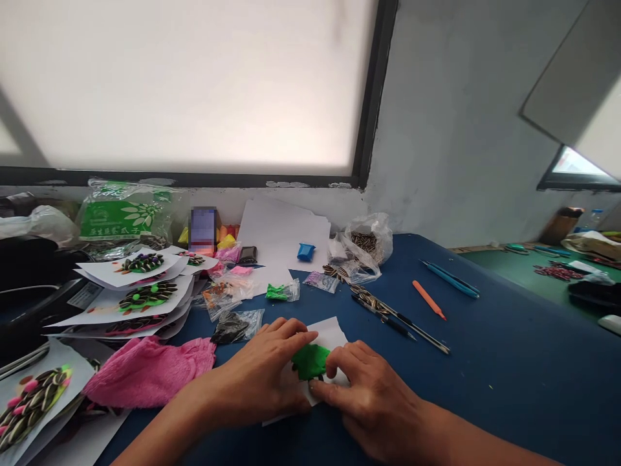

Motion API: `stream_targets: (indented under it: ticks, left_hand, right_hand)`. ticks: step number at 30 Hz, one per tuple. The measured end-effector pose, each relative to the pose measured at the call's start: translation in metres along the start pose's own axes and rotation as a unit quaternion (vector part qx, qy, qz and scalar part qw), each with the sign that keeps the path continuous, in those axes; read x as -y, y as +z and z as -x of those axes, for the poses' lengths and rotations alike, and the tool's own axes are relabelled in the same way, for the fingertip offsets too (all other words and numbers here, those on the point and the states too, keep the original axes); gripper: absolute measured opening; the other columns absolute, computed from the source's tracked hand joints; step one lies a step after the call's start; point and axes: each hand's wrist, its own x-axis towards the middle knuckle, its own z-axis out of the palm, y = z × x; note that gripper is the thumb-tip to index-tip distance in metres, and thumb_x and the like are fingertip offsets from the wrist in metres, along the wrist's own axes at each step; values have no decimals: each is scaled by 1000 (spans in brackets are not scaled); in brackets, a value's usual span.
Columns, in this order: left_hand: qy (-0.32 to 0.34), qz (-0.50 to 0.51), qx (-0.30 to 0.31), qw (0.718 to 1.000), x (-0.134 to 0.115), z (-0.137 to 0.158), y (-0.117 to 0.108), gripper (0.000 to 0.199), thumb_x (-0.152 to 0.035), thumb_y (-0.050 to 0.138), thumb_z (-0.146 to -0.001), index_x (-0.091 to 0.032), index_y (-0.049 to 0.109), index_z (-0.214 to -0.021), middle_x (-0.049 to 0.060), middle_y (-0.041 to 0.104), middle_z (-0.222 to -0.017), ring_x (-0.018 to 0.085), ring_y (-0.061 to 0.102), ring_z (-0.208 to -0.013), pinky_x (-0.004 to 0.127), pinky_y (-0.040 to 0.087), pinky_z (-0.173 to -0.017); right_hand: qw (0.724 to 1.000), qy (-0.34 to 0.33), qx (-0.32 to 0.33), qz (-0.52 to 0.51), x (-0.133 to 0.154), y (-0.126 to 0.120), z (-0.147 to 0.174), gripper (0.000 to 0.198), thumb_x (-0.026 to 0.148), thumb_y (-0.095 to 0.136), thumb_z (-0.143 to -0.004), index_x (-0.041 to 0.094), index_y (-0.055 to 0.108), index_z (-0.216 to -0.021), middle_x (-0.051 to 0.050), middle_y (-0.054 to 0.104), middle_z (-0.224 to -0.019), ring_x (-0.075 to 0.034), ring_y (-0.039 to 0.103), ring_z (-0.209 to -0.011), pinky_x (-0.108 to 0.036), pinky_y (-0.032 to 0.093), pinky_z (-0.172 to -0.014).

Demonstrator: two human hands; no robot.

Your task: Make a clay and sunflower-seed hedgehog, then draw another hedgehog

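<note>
A flat patch of green modelling clay point(310, 362) lies on a white paper card point(334, 332) on the blue table. My left hand point(272, 369) rests over the card's left side, thumb and fingers apart, its fingertips by the clay's upper left edge. At the clay's lower right, my right hand point(371, 395) has a curled index finger and a thumb close together. A small dark piece shows near that thumb; whether the fingers hold it is hidden. Beyond the card are a bag of green clay point(283, 291) and a bag of black clay point(237, 325).
Stacked cards with sunflower seeds on clay point(148, 294) and a pink cloth point(150, 372) lie to the left. Right of centre are black pens point(383, 317), an orange marker point(429, 299) and blue tweezers point(450, 279). A seed bag point(366, 243) stands near the wall.
</note>
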Motion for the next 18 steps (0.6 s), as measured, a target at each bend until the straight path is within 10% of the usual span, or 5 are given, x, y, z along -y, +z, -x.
stream_targets:
  ticks: [10,18]
  left_hand:
    - [-35,69,-75,994,7,3,-7,59,-22,55,-75,-28,49,-133,3,51,-139,27,43,-129,43,34,-109]
    - [-104,-84,-155,979,38,-1,-8,30,-19,43,-81,-19,66,-101,10,66,-100,26,60,-97,40,48,-85]
  right_hand:
    - [987,109,-74,-87,-3,-1,-2,21,2,39,-83,18,53,-85,-6,55,-86,-18,48,-75,-32,41,-70]
    - [968,187,-101,-135,-14,0,-5,19,11,42,-90,18,59,-93,-7,60,-91,-19,56,-83,-33,48,-75]
